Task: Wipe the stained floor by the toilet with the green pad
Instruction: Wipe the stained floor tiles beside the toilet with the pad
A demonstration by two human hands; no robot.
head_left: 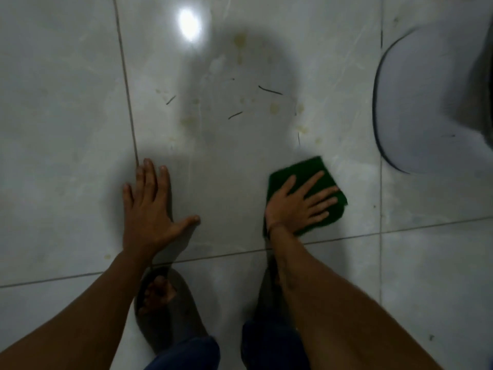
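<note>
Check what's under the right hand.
The green pad lies flat on the tiled floor under the right hand, fingers spread. The floor beneath the pad is hidden, so stains there can't be judged.

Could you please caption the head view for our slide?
Right hand presses green pad flat beside toilet base; yellowish stains lie ahead.

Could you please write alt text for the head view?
The right hand presses a green pad flat on the tiled floor while the left hand braces beside it. Yellowish stains lie ahead, with the toilet to the right.
</note>
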